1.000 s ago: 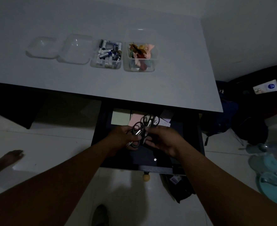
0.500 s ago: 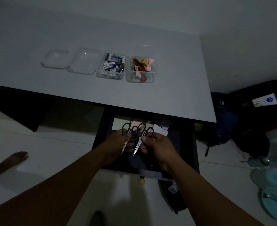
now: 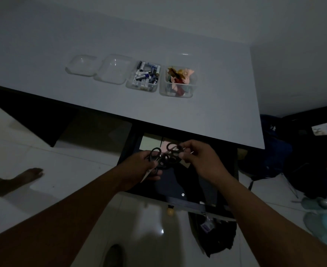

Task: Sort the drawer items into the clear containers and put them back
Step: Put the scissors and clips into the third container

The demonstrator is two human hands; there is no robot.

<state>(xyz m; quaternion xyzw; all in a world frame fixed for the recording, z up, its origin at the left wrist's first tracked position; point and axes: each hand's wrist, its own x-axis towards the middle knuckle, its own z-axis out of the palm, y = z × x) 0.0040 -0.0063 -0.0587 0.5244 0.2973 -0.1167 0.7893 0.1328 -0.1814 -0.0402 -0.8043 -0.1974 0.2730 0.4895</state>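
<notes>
We see both forearms bare, no sleeves. Left hand (image 3: 139,166) and right hand (image 3: 201,160) ungloved (no rings or watch visible).

**White desk, four clear tubs in a row**

In front of me the white desk (image 3: 207,116) carries four clear containers side by side. From my left: an empty small container (image 3: 80,68), an empty larger container (image 3: 113,71), the battery container (image 3: 145,77), and the container of coloured paper scraps (image 3: 179,82). Neighbours look touching or nearly so. Below the desk edge lies the pale tiled floor (image 3: 43,166).
</notes>
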